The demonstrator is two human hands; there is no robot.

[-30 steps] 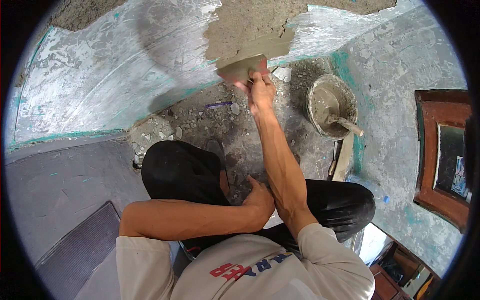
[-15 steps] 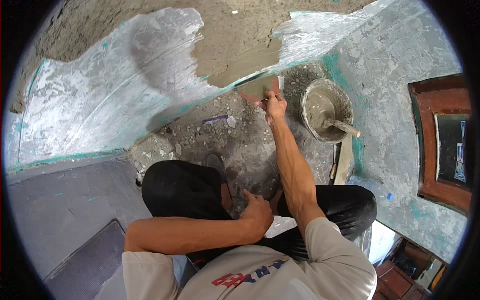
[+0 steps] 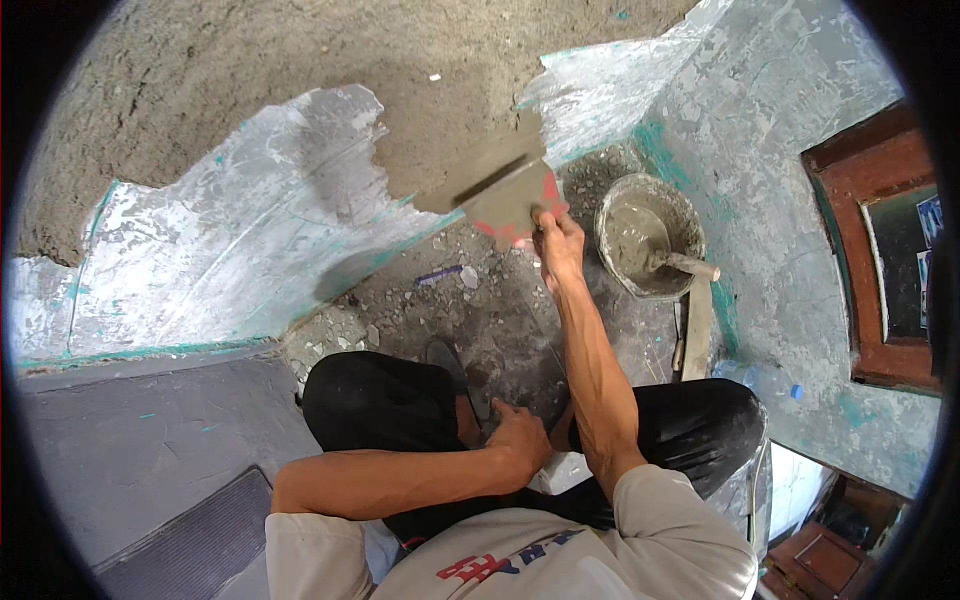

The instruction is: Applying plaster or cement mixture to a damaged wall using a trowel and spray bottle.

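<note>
My right hand [image 3: 560, 240] grips the near edge of a flat red spreader [image 3: 508, 208], its face smeared with grey wet mortar. The spreader's far edge meets the damp mortar patch [image 3: 490, 160] low on the wall. Over my lap rests my left hand [image 3: 520, 438], holding nothing; its index finger is stretched out and the other fingers are partly hidden. Right of the spreader stands a bucket [image 3: 603, 255] of wet mortar [image 3: 632, 235]. A trowel's wooden handle [image 3: 692, 266] sticks out over its rim, with the blade down in the mortar.
Rubble and a purple strip [image 3: 438, 275] litter the floor by the wall. A wooden board [image 3: 697, 330] and a thin tool [image 3: 679, 345] lie below the bucket, near a plastic bottle [image 3: 760, 379]. A wood-framed opening [image 3: 845, 240] is at right; a ridged mat [image 3: 195, 540] at lower left.
My right hand has tilted the spreader and brought its far edge up onto the wall's wet patch. The view has shifted, showing more of the upper wall. My left hand stays over my lap.
</note>
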